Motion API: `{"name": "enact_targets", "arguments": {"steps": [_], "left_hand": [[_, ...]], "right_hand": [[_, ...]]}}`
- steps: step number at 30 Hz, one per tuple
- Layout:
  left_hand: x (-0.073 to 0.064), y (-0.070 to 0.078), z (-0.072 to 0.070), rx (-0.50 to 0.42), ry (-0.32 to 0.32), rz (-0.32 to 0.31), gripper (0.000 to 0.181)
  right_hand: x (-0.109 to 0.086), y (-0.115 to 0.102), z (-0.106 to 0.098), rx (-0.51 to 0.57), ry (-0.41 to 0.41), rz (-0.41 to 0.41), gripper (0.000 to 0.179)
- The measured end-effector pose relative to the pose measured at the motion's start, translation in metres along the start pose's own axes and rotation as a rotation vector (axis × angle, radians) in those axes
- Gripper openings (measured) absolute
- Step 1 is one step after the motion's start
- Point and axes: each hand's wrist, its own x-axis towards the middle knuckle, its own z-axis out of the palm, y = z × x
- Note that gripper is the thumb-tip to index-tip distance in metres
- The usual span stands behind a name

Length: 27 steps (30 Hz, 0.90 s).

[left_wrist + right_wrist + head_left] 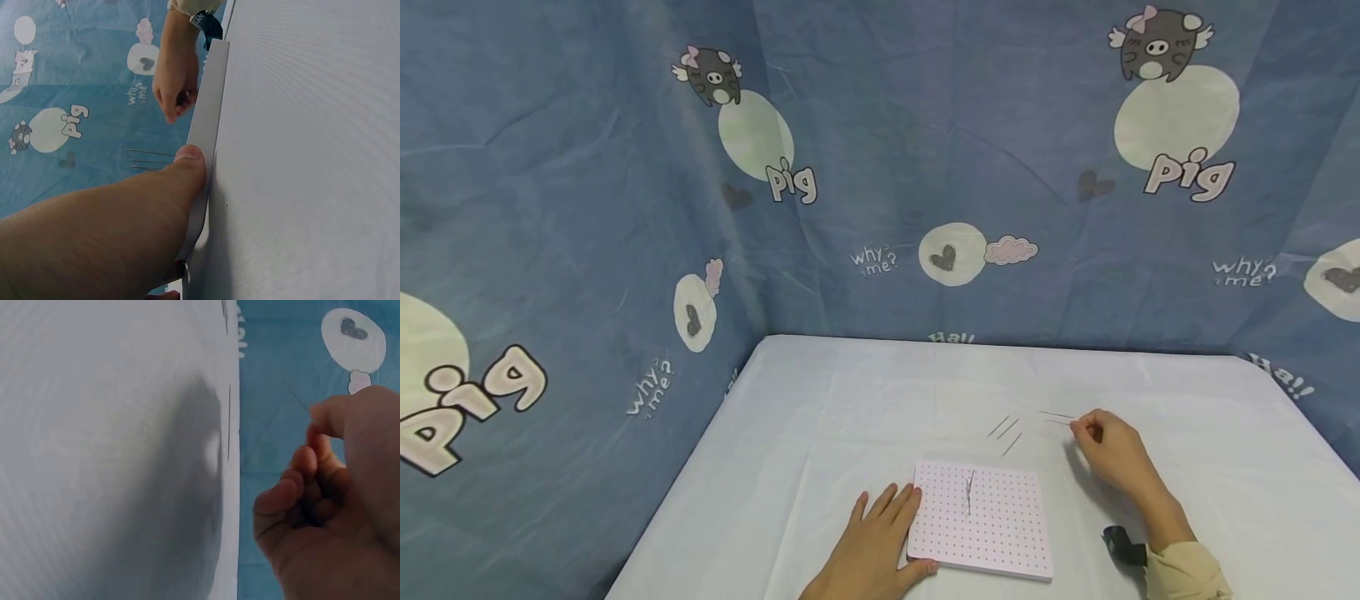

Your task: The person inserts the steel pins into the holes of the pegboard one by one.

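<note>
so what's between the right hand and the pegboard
Between right hand and pegboard, the head view shows bare white tabletop, partly under the hand's shadow.

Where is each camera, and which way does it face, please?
Head: worn there, looks forward-down at the board; left grip and right grip show.
Left wrist: worn there, faces left grip and board; right grip shows.
Right wrist: worn there, faces right grip pinching a pin.
Head and left wrist share board and grips.

A white table carries a pale perforated board and, beyond it, several thin rods.
</note>
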Motion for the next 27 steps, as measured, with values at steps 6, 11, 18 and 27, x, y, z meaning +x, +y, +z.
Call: {"name": "enact_targets", "arguments": {"steps": [6, 11, 18, 27], "left_hand": [[0.0, 0.001, -0.001, 0.002, -0.009, -0.009, 0.097], [0.001, 0.001, -0.001, 0.003, -0.011, -0.015, 0.097], [0.0, 0.0, 0.0, -0.001, -0.014, -0.019, 0.097], [0.0, -0.001, 0.0, -0.01, -0.007, -0.003, 0.097]], "right_hand": [[0.0, -0.002, -0.002, 0.064, 0.082, -0.028, 0.018], [0.001, -0.004, -0.001, 0.128, 0.148, -0.076, 0.017], [0.0, -0.008, 0.0, 0.197, 0.201, -0.076, 0.015], [-0.002, -0.013, -0.001, 0.233, 0.207, -0.075, 0.013]]}}
